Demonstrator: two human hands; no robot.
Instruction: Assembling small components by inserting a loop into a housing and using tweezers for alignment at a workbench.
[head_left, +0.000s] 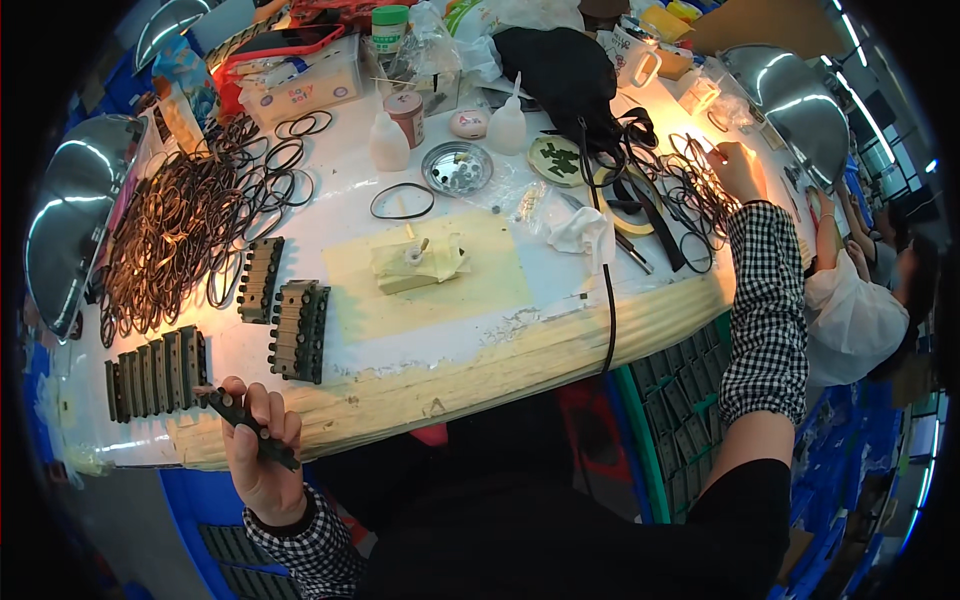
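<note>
My left hand (262,440), at the table's front edge, is closed around a dark green, narrow part (250,425) with small round knobs along it. The part is held tilted, clear of the tabletop. Just beyond it lie groups of similar dark green parts, set side by side: one group (157,372) at the left, another (298,330) to its right, and a third (260,280) farther back. My right hand (740,172) reaches out to the far right, beside a lamp-lit tangle of black loops (695,190). Its fingers are curled together; what they pinch, if anything, is too small to tell.
A big heap of dark loops (170,240) covers the left side. Mid-table is a taped block (420,263) on a yellow sheet. Behind stand squeeze bottles (507,130), a metal dish (457,168) and a black bag (560,75). Metal lamp shades (795,105) flank the table; another person (855,310) sits right.
</note>
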